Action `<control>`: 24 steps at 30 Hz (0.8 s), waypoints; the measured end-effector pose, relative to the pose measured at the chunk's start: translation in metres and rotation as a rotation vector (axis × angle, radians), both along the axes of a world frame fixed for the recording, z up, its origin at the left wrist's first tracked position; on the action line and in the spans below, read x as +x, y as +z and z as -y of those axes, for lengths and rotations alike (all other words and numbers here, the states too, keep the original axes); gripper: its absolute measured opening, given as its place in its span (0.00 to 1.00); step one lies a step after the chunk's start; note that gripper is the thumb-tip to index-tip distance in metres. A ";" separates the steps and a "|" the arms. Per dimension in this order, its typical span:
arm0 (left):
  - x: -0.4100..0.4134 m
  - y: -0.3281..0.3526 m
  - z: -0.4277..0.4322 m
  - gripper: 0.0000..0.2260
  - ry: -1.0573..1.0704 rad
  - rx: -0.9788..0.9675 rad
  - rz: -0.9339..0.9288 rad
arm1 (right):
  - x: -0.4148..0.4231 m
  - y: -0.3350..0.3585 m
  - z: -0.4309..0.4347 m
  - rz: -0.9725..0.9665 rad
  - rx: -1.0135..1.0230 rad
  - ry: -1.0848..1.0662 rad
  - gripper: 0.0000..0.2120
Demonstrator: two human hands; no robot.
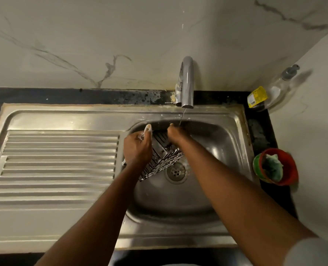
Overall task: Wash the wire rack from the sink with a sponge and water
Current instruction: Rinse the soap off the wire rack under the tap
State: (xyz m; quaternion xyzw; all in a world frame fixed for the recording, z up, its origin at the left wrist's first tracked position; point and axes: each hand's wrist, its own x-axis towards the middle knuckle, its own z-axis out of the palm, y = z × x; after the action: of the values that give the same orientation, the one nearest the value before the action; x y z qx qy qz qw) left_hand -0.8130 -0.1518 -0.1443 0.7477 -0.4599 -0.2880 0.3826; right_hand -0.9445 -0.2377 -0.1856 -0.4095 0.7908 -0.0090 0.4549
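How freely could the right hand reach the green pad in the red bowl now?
Probably yes, once freed: the right hand grips the wire rack in the sink, but the green pad lies uncovered in the open red bowl to its right, with nothing between.

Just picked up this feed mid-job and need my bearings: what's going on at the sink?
A person holds a wire rack tilted inside the sink basin. The left hand grips its left side and the right hand its far edge, where a thin stream from the tap falls. A greenish sponge sits in a red bowl on the counter to the right, so this looks like rinsing.
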 end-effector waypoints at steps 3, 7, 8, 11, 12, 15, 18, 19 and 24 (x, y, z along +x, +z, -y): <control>-0.012 0.005 0.003 0.26 -0.032 -0.029 0.008 | -0.015 -0.002 0.009 0.123 0.042 0.019 0.26; -0.022 0.009 0.003 0.26 -0.053 -0.020 0.081 | -0.020 -0.011 0.007 0.147 0.033 -0.098 0.25; -0.019 0.010 0.002 0.26 -0.030 -0.024 0.043 | -0.015 -0.010 0.002 0.121 0.030 -0.108 0.29; -0.007 0.004 -0.002 0.25 0.050 -0.007 -0.015 | 0.013 0.018 -0.025 0.039 -0.037 0.017 0.37; -0.002 0.003 -0.005 0.25 0.066 0.002 -0.013 | 0.022 0.026 -0.036 0.040 -0.061 0.077 0.38; 0.009 -0.004 -0.014 0.26 0.065 -0.010 -0.068 | 0.048 0.033 -0.059 0.003 -0.123 0.288 0.41; 0.008 -0.007 -0.017 0.28 0.081 0.010 -0.099 | 0.039 0.023 -0.058 -0.024 -0.152 0.437 0.48; 0.008 -0.007 -0.017 0.30 0.087 0.014 -0.090 | 0.030 0.022 -0.054 -0.019 -0.143 0.414 0.46; 0.007 0.000 -0.006 0.28 0.076 0.056 -0.057 | -0.002 0.014 -0.018 -0.023 -0.035 0.145 0.36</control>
State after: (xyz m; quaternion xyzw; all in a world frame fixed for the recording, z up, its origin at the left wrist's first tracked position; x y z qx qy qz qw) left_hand -0.8062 -0.1456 -0.1442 0.7667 -0.4118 -0.3072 0.3851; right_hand -0.9469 -0.2193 -0.1717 -0.4734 0.7641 0.0149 0.4380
